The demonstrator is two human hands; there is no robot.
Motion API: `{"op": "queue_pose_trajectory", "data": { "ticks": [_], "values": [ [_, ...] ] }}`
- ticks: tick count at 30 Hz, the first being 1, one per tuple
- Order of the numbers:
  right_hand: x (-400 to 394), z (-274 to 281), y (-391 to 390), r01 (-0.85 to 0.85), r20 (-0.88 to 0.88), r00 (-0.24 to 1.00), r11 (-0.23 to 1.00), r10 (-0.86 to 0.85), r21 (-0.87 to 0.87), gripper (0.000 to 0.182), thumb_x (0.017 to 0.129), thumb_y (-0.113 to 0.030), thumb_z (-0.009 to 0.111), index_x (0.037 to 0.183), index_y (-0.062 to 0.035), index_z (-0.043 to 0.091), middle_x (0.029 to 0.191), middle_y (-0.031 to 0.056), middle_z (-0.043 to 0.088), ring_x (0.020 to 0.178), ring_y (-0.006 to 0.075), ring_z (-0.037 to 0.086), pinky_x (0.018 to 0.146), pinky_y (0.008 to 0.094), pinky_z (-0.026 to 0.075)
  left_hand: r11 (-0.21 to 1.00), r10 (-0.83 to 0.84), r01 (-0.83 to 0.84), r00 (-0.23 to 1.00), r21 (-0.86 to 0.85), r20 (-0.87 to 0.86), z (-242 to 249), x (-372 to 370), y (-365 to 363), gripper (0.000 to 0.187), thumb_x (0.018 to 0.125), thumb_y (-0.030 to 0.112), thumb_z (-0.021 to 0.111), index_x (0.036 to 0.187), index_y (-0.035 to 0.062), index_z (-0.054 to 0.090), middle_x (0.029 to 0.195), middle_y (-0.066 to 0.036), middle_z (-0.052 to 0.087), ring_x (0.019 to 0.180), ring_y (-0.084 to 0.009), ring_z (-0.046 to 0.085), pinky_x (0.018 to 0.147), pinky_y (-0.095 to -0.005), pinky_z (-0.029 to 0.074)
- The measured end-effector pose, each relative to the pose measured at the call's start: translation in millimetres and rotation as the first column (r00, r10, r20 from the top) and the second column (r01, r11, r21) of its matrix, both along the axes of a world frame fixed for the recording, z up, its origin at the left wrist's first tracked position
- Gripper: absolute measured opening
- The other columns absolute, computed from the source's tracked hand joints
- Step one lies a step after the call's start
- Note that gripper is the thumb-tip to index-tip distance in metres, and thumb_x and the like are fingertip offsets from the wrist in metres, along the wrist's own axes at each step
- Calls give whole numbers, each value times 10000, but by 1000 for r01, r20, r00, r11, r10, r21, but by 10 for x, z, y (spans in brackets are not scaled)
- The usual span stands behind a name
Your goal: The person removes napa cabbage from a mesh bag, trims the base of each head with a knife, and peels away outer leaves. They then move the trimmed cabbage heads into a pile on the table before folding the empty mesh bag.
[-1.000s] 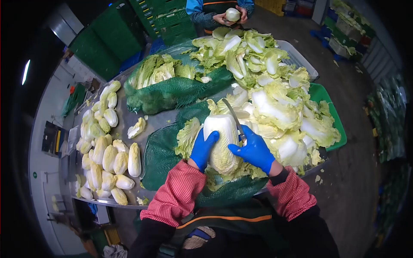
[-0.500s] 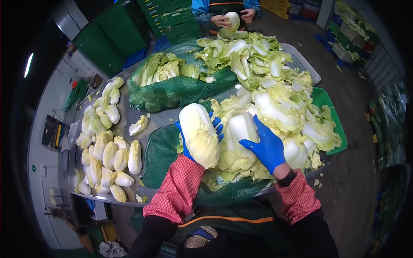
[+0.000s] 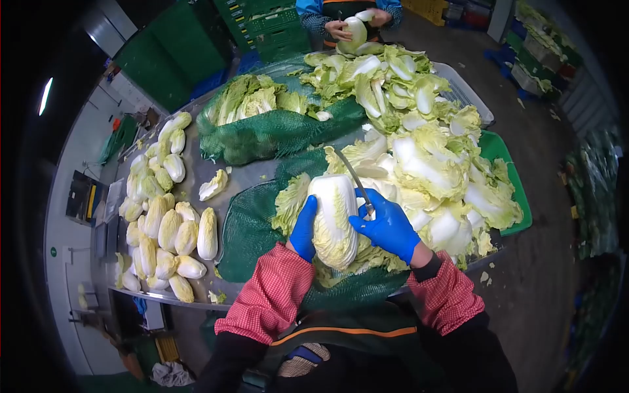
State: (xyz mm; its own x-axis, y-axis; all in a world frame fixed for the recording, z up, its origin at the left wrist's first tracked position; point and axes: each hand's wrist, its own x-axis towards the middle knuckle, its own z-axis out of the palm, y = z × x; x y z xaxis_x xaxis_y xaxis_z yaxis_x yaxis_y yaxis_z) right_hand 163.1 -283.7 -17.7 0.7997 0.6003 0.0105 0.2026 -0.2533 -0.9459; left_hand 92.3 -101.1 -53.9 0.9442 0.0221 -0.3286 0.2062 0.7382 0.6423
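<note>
Cabbage point(image 3: 334, 219) lies lengthwise on green netting point(image 3: 246, 229) at the near table edge, beside a heap of loose leaves point(image 3: 426, 164). Left hand point(image 3: 304, 229) in a blue glove wraps around its left side, fingers curled against it. Right hand point(image 3: 388, 228) is clenched on a knife point(image 3: 356, 180), blade resting along the cabbage's right edge. Trimmed cabbages point(image 3: 167, 229) lie well apart to the left.
</note>
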Motion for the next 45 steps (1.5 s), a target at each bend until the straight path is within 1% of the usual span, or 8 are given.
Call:
{"op": "queue_pose_trajectory", "data": {
  "ticks": [4, 8, 11, 14, 22, 31, 35, 45],
  "values": [
    [-28, -104, 78, 139, 357, 927, 989, -112, -51, 455, 827, -199, 664, 1230, -61, 506, 717, 30, 565, 567, 106, 578, 499, 296, 496, 999, 24, -23, 999, 34, -27, -40, 4, -24, 816, 904, 643, 414, 1446, 45, 296, 1399, -180, 440, 1249, -317, 476, 1068, -436, 375],
    [80, -236, -78, 160, -367, 924, 980, -105, 122, 447, 789, -119, 671, 1199, -44, 512, 708, 54, 548, 497, 112, 550, 419, 294, 477, 986, 89, -95, 995, -138, -46, -5, -7, 0, 831, 893, 676, 389, 1435, 49, 325, 1390, -172, 452, 1242, -311, 483, 1059, -432, 388],
    [201, -524, -219, 308, 423, 881, 935, -211, -174, 577, 796, -282, 719, 1291, -70, 512, 877, 116, 653, 705, 211, 642, 645, 332, 529, 977, 146, -150, 989, -150, -35, 54, 22, 21, 822, 906, 672, 356, 1416, 26, 353, 1365, -171, 476, 1213, -298, 510, 1043, -415, 409],
    [-55, 170, -49, 204, 310, 941, 960, -138, -190, 720, 761, -380, 747, 1364, -101, 469, 980, 161, 667, 835, 246, 653, 768, 346, 509, 990, 123, -122, 992, -66, -1, -96, 70, 44, 759, 938, 617, 355, 1399, 14, 370, 1348, -182, 487, 1193, -295, 523, 1028, -413, 423],
    [-88, 108, 41, 117, 168, 982, 977, -87, -178, 709, 746, -292, 680, 1363, -67, 414, 948, 203, 650, 837, 367, 652, 746, 432, 526, 634, 88, -361, 913, 684, 399, -147, 100, -181, 727, 930, 511, 500, 1393, -25, 335, 1348, -179, 457, 1246, -282, 449, 1070, -378, 327],
    [-214, 302, -214, 221, 165, 966, 966, -198, -137, 670, 747, -210, 667, 1360, -93, 424, 901, 182, 659, 745, 327, 660, 675, 399, 532, 964, 233, -231, 973, -132, -4, -115, 219, 87, 768, 906, 682, 332, 1420, 112, 380, 1400, -126, 456, 1260, -304, 460, 1058, -452, 379],
    [7, 3, -279, 319, 355, 907, 920, -227, -228, 705, 766, -237, 698, 1385, -74, 403, 978, 174, 664, 809, 282, 665, 713, 374, 531, 932, 225, -146, 951, -333, 214, -157, 281, 333, 777, 892, 695, 345, 1398, 109, 406, 1352, -154, 493, 1168, -341, 530, 1012, -474, 426],
    [143, 141, 27, -5, -308, 951, 998, 26, 66, 564, 830, -367, 703, 1291, -95, 527, 838, 40, 600, 603, 98, 558, 430, 238, 461, 987, 10, -4, 999, -164, 34, 205, 293, 21, 822, 886, 697, 367, 1407, 62, 380, 1351, -196, 482, 1197, -324, 511, 1029, -452, 412]
  ]
}}
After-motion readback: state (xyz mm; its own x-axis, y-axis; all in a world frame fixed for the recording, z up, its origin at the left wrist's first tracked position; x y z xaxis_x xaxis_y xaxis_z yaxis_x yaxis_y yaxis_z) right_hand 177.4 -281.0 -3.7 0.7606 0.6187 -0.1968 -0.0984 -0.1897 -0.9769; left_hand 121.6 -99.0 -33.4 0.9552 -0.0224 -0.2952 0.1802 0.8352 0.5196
